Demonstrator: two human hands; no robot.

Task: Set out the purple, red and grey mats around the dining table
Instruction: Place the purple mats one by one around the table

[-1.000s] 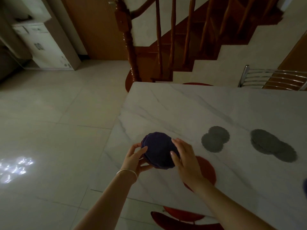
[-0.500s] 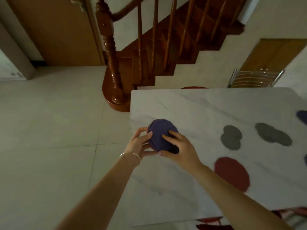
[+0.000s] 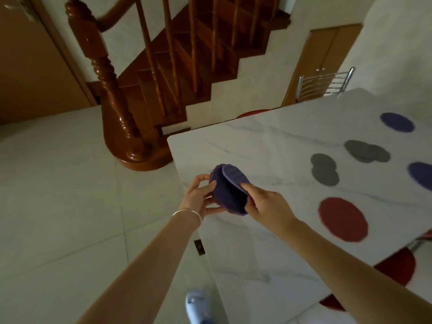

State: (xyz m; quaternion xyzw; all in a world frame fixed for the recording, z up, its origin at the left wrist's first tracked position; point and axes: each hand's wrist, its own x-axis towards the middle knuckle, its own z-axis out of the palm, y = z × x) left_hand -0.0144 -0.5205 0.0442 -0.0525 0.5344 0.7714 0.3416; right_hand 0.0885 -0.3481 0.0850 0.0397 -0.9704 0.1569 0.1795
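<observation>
Both hands hold a small stack of round purple mats (image 3: 228, 191) above the near left corner of the white marble dining table (image 3: 268, 253). My left hand (image 3: 198, 195) grips the stack from the left. My right hand (image 3: 261, 202) pinches the top purple mat and peels it away from the rest. On the table lie a red mat (image 3: 342, 219), two overlapping grey mats (image 3: 325, 169), another overlapping grey pair (image 3: 367, 152), and two single purple mats (image 3: 397, 122) (image 3: 422, 175) towards the right.
A wooden staircase with a thick newel post (image 3: 112, 90) stands beyond the table's far left corner. A metal chair (image 3: 325, 84) sits at the far side. Red chair seats (image 3: 397, 265) show under the table's near edge. My slipper (image 3: 198, 307) is on the tiled floor.
The view has swung right and tilted, so more mats on the table show. My right hand has lifted the top purple mat away from the stack, which was held closed before.
</observation>
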